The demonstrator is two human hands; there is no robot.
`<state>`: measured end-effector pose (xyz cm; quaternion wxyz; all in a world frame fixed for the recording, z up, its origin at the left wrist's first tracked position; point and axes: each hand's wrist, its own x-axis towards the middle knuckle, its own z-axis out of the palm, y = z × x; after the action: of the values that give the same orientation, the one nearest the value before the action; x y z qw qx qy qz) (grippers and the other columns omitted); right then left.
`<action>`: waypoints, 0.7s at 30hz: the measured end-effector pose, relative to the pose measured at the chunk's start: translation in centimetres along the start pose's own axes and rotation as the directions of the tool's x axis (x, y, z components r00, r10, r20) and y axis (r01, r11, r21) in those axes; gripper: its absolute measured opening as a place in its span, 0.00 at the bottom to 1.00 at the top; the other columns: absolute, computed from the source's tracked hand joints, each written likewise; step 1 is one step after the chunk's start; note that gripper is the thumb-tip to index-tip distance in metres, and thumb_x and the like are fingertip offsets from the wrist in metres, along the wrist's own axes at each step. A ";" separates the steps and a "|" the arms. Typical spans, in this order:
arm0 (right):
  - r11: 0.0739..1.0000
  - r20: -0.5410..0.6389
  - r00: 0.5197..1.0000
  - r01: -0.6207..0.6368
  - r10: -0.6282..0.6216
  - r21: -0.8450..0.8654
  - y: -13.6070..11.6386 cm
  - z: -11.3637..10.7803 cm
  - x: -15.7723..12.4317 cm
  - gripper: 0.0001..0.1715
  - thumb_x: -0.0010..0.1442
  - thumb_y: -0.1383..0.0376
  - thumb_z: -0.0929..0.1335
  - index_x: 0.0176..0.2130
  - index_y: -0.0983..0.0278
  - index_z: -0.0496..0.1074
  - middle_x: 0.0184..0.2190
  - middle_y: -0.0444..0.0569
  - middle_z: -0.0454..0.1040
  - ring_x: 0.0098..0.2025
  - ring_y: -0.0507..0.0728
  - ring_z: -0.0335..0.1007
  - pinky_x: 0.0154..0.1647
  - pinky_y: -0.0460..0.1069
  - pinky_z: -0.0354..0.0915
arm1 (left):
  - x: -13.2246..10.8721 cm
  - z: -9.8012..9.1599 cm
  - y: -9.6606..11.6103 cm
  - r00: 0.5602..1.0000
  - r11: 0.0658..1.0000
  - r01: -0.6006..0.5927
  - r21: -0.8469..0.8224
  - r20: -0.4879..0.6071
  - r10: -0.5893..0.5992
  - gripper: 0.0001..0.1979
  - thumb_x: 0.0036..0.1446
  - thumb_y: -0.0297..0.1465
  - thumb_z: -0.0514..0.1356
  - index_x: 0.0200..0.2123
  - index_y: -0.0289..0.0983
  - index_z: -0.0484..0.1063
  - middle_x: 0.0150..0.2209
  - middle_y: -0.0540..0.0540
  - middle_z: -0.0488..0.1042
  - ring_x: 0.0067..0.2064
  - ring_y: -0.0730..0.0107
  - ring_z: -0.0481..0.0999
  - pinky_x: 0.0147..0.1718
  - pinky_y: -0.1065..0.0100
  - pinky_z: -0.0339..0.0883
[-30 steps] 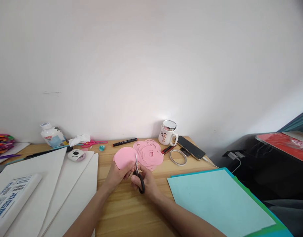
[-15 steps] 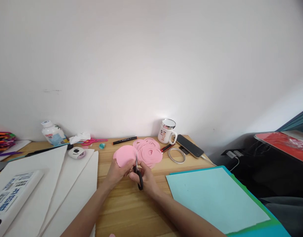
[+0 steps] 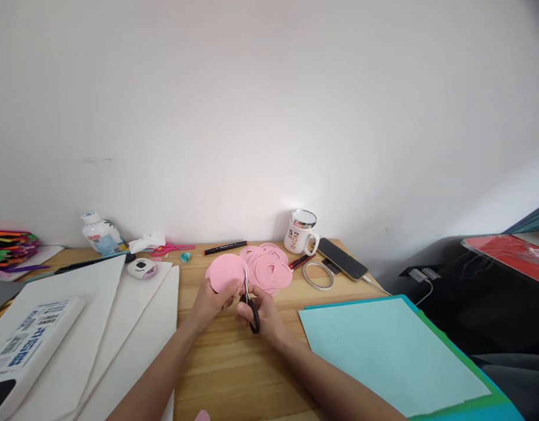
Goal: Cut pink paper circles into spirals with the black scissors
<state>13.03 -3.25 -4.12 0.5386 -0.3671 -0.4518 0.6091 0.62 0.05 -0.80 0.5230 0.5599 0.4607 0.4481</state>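
Between the thumb and fingers of my left hand is a round piece of pink paper, with more pink paper showing behind its left edge. My right hand grips black-handled scissors, their blades pointing up along the right edge of the round. Both hands are closed, the fingertips close together. Just behind the blades lies a heap of pink paper pieces with curved cut edges. Part of the scissor handle is hidden by my right fingers.
At the back stand a white mug and a white bottle. A ring and a phone lie to the right, above light blue sheets. White sheets cover the left, and a black marker lies behind the pink round.
The whole view has shifted slightly, so things appear a little further right. The scissors stay at the right edge of the pink round, which has turned or tilted slightly in my left hand.
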 end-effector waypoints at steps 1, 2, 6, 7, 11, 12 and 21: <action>1.000 -0.001 1.000 -0.006 0.006 -0.004 0.0 0.0 0.0 0.23 0.40 0.57 0.75 0.32 0.62 0.62 0.13 0.34 0.62 0.15 0.47 0.55 0.15 0.42 0.51 | 0.0 0.0 0.0 1.000 1.000 -0.006 0.008 0.002 0.006 0.16 0.44 0.40 0.61 0.16 0.36 0.62 0.11 0.57 0.56 0.15 0.80 0.53 0.14 0.75 0.47; 1.000 0.000 1.000 -0.013 0.013 -0.005 0.0 0.0 0.0 0.23 0.41 0.57 0.74 0.31 0.62 0.62 0.12 0.34 0.61 0.14 0.47 0.55 0.15 0.42 0.51 | 0.0 -0.1 -0.1 1.000 1.000 -0.011 0.014 0.004 0.011 0.17 0.44 0.40 0.61 0.15 0.36 0.61 0.11 0.56 0.56 0.15 0.80 0.53 0.14 0.75 0.47; 1.000 0.006 1.000 -0.020 0.020 0.017 0.3 0.0 0.0 0.22 0.42 0.56 0.74 0.31 0.62 0.62 0.12 0.33 0.60 0.13 0.47 0.54 0.14 0.42 0.51 | 0.0 -0.1 0.0 1.000 1.000 -0.023 0.011 0.014 0.023 0.21 0.46 0.42 0.59 0.13 0.37 0.57 0.10 0.56 0.54 0.14 0.81 0.52 0.13 0.74 0.47; 1.000 0.001 1.000 -0.020 0.020 0.022 0.4 0.0 0.0 0.22 0.42 0.56 0.74 0.31 0.62 0.62 0.11 0.33 0.60 0.13 0.47 0.54 0.14 0.42 0.51 | 0.0 -0.1 0.1 0.999 0.999 -0.032 0.016 0.017 0.031 0.22 0.47 0.43 0.58 0.12 0.37 0.55 0.10 0.56 0.54 0.14 0.81 0.52 0.13 0.74 0.47; 0.999 0.000 0.999 -0.036 0.036 0.011 0.9 0.0 0.0 0.23 0.42 0.56 0.74 0.32 0.62 0.61 0.11 0.34 0.61 0.13 0.47 0.55 0.15 0.41 0.50 | -0.2 0.0 0.7 0.999 0.995 -0.046 0.086 -0.002 0.046 0.22 0.48 0.42 0.58 0.12 0.37 0.56 0.10 0.55 0.55 0.14 0.80 0.53 0.14 0.74 0.48; 0.999 0.006 0.999 -0.036 0.036 0.009 0.9 0.0 -0.1 0.24 0.41 0.56 0.74 0.33 0.62 0.61 0.12 0.34 0.62 0.14 0.48 0.55 0.15 0.41 0.50 | -0.3 0.0 0.9 0.999 0.995 -0.038 0.094 -0.014 0.039 0.20 0.47 0.41 0.59 0.12 0.37 0.57 0.10 0.56 0.55 0.14 0.80 0.52 0.13 0.74 0.47; 1.000 0.028 1.000 0.011 -0.012 0.015 -0.2 -0.2 -0.2 0.32 0.39 0.58 0.76 0.40 0.61 0.61 0.20 0.37 0.64 0.21 0.48 0.53 0.20 0.43 0.48 | -0.2 -0.5 1.2 1.000 0.995 0.027 0.093 -0.003 -0.027 0.13 0.41 0.37 0.63 0.18 0.36 0.63 0.12 0.55 0.58 0.16 0.79 0.54 0.12 0.75 0.48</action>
<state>13.29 -3.44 -3.99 0.5383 -0.3520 -0.4569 0.6144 0.13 -0.12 0.41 0.5021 0.5770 0.4891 0.4193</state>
